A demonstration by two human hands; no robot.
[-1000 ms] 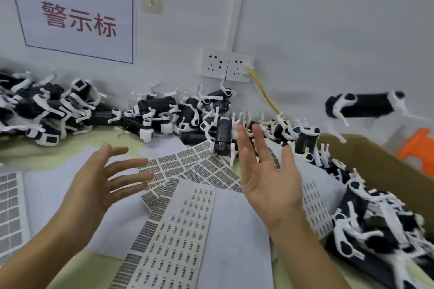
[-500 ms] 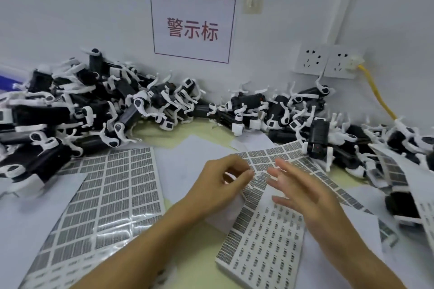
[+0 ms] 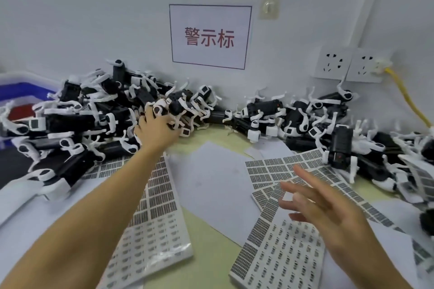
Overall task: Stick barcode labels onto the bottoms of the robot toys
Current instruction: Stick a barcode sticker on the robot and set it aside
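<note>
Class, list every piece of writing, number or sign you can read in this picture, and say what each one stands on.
"警示标": red characters on the white bordered sign on the wall.
Barcode label sheets on the table: printed codes, too small and blurred to read.
Small-label sheet near the right hand: rows of print, too small to read.
Robot toys the left hand reaches into: no readable marks.

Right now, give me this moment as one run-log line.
left hand: reaching into robot toy pile, fingers on one toy | right hand: open, above label sheets, small label seemingly on fingertips | stage: fetching next toy
</note>
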